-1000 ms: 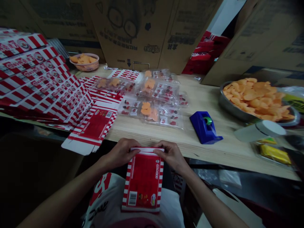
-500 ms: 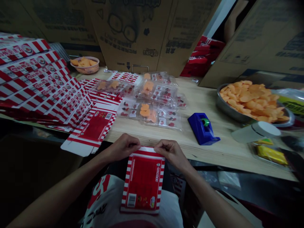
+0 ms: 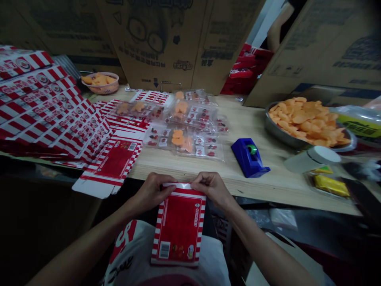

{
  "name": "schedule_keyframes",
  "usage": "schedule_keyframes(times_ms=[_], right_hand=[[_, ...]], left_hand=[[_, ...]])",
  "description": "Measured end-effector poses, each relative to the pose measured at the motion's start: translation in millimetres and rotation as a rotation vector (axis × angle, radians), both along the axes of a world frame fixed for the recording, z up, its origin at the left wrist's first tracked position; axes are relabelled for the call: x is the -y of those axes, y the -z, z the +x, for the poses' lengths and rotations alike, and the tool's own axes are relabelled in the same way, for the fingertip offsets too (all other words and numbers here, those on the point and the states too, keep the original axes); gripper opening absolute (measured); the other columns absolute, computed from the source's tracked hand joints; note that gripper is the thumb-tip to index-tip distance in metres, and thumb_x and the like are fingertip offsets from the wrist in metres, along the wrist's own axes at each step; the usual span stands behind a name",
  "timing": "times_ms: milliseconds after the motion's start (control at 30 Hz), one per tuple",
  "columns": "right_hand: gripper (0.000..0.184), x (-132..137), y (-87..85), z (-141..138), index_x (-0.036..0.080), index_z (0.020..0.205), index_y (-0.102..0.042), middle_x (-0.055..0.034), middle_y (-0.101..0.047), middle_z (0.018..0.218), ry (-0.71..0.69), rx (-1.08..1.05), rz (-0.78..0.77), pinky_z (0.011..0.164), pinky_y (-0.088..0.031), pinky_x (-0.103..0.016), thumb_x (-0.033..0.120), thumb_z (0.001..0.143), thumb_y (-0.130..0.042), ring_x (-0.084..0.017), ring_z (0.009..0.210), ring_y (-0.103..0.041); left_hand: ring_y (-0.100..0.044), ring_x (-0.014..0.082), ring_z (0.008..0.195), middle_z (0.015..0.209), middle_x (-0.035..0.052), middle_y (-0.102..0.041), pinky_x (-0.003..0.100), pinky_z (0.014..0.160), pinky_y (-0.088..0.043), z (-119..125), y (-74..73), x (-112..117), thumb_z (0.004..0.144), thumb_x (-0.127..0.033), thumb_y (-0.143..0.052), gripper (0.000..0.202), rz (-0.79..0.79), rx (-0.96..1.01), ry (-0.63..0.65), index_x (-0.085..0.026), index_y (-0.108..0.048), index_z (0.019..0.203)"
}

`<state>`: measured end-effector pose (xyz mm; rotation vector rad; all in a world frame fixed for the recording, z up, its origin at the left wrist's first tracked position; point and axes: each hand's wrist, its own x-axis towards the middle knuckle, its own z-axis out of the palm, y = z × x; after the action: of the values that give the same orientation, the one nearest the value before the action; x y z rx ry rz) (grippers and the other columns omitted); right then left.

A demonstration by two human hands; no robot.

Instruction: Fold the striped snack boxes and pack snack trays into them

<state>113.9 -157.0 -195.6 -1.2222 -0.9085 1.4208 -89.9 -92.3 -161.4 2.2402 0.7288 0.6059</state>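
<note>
A red-and-white striped carton [image 3: 179, 226] lies tilted just below both hands, its lower end resting against the person's white shirt [image 3: 131, 250]. The left hand [image 3: 153, 192] and right hand [image 3: 212, 190] are narrowly closed, pinching its top edge from either side. Just beyond the left hand, a flat carton blank [image 3: 114, 161] lies on the wooden table [image 3: 262, 186]; clear snack packets [image 3: 184, 143] and a blue tape dispenser [image 3: 248, 158] sit farther on.

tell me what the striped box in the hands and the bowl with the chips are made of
The red-and-white striped box looks like thin printed paperboard, with creased folds and a slight sheen. The bowl looks like stainless steel, going by its shiny grey rim, though the exact metal can't be told.
</note>
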Motion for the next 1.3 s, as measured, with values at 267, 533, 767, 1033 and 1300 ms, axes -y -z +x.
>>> schedule_keyframes(times_ms=[267,533,767,1033,1300], right_hand=[[0.016,20.6,8.8,-8.5,0.020,0.075,-0.070,-0.0049,-0.073,0.084,0.139,0.150,0.173,0.071,-0.050,-0.030,0.036,0.074,-0.071,-0.020,0.078,-0.066],[0.018,34.1,28.4,-20.3,0.024,0.094,-0.067,-0.0055,-0.070,0.100,0.319,0.213,0.228,0.083,-0.050,-0.035,0.031,0.078,-0.067,-0.023,0.093,-0.064],[0.011,33.2,32.5,-27.9,0.023,0.089,-0.064,-0.0057,-0.069,0.098,0.357,0.168,0.277,0.085,-0.049,-0.033,0.029,0.079,-0.066,-0.021,0.095,-0.063],[0.017,46.4,28.2,-2.3,0.023,0.094,-0.066,-0.0068,-0.068,0.106,0.266,0.292,0.327,0.084,-0.050,-0.034,0.032,0.079,-0.065,-0.022,0.098,-0.063],[0.025,42.9,12.4,169.9,0.018,0.070,-0.064,-0.0004,-0.061,0.068,0.909,0.511,0.071,0.053,-0.039,-0.023,0.043,0.065,-0.068,-0.014,0.065,-0.052]], left_hand=[[-0.070,0.0176,0.090,0.098,0.0103,-0.073,0.026,0.079,-0.055,-8.8,16.0,5.3,0.086,-0.015,-0.053,0.022,0.222,0.080,0.028,-0.015,-0.067,0.103],[-0.066,0.0199,0.099,0.104,0.0126,-0.071,0.033,0.084,-0.055,-4.0,23.8,12.3,0.083,-0.010,-0.051,0.029,0.158,0.108,-0.022,-0.016,-0.065,0.108],[-0.068,0.0205,0.091,0.096,0.0095,-0.073,0.033,0.082,-0.053,-2.9,27.7,7.1,0.078,-0.022,-0.063,0.017,-0.356,0.240,-0.156,-0.016,-0.071,0.092],[-0.068,0.0192,0.074,0.078,0.0056,-0.073,0.028,0.070,-0.052,2.6,35.1,19.1,0.075,-0.024,-0.064,0.011,-0.310,0.224,-0.256,-0.018,-0.069,0.068],[-0.065,0.0175,0.066,0.067,0.0026,-0.068,0.025,0.063,-0.050,17.7,34.3,16.6,0.074,-0.025,-0.063,0.016,-0.270,0.252,-0.207,-0.019,-0.063,0.060]])
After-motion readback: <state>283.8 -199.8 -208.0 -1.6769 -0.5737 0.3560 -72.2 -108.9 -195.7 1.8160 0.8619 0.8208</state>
